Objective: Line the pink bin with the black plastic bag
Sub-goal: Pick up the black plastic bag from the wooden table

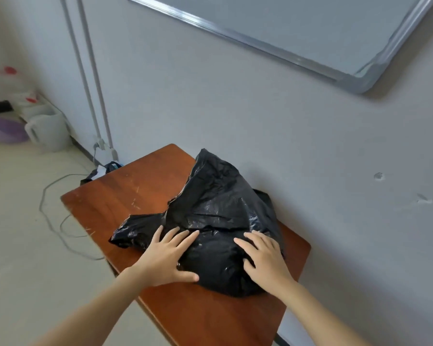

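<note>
Black plastic bag (218,216) heaped on a scratched reddish wooden table (125,196)
Left hand (166,258) and right hand (265,260) lie flat on the bag's near side, fingers spread, gripping nothing; the table stands against a grey wall under a whiteboard (310,28), with a cable (50,221) on the pale floor (15,208)

The bag (218,216) lies on the table (125,196), which stands against the wall (235,108). Left hand (166,258) and right hand (265,260) rest flat on its near part.
</note>
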`<state>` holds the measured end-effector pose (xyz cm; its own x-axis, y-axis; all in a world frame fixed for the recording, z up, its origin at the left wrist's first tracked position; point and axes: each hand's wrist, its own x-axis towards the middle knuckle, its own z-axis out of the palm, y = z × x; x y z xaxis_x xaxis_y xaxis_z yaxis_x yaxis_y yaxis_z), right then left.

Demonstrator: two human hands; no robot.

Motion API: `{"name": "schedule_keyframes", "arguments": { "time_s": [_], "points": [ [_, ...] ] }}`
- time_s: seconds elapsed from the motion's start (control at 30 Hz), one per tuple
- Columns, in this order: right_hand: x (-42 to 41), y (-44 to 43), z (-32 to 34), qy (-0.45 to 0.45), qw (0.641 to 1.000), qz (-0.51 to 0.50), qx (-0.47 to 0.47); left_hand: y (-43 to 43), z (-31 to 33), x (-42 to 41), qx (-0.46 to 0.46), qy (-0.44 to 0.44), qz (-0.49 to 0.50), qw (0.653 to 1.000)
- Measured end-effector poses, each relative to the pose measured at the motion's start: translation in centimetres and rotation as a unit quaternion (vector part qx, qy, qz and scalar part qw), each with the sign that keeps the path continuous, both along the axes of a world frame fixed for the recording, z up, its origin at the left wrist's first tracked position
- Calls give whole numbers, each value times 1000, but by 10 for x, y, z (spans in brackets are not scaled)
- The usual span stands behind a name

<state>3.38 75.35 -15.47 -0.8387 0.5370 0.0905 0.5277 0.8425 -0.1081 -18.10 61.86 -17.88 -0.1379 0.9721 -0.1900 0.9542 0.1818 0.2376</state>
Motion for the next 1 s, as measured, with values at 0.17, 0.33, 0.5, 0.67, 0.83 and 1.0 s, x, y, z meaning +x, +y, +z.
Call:
{"name": "schedule_keyframes", "arguments": {
  "time_s": [0.17, 0.33, 0.5, 0.67, 0.83, 1.0],
  "points": [
    [-3, 1, -16, -11, 994, 91, 64, -25, -18, 16, 58, 68, 26, 996],
    [-8, 1, -24, -58, 978, 177, 95, -43, -11, 35, 77, 81, 109, 988],
    [-25, 8, -13, 85, 964, 249, 30, -88, 3, 55, 139, 78, 252, 955],
    [-69, -30, 22, 136, 925, 314, -168, -166, 37, 90, 286, 3, 473, 833],
    [-119, -102, 65, 103, 863, 369, -330, -247, 71, 121, 351, 40, 584, 731],
    [-153, -173, 86, 58, 819, 421, -385, -315, 83, 130, 406, 14, 663, 629]
  ]
}}
